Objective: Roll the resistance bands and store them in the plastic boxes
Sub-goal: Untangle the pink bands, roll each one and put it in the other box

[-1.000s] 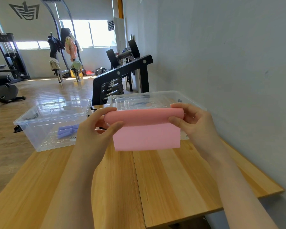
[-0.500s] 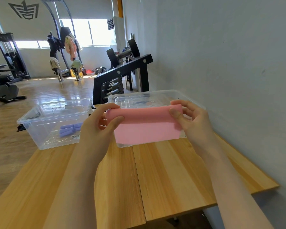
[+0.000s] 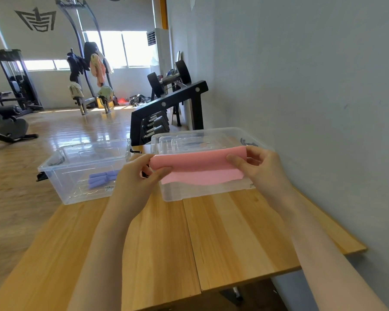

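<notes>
Wooden table point(image 3: 222, 239) fills the near field, two planks with a seam running near to far, right edge against a grey wall point(image 3: 312, 86). Both forearms reach in from the near edge. Left hand point(image 3: 137, 178) grips the left end of the pink resistance band point(image 3: 198, 166): thumb on the near face, fingers curled round the back, pinching the rolled part. Right hand point(image 3: 262, 170) does the same at the right end, thumb pressed on the near face, fingers curled behind the roll. Band is held in the air above the table, mostly rolled, with a short loose flap hanging below the roll. Directly behind it sits the right plastic box point(image 3: 209, 191), clear, on the table's far right by the wall; band overlaps its near wall in view, contact can't be told. Left plastic box point(image 3: 76, 173), also clear, sits at the far left corner of the table, well apart from the hands, with purple bands point(image 3: 101, 178) lying on its floor. Further back: a black dumbbell rack point(image 3: 166, 113), wooden gym floor, machines, bright windows.
</notes>
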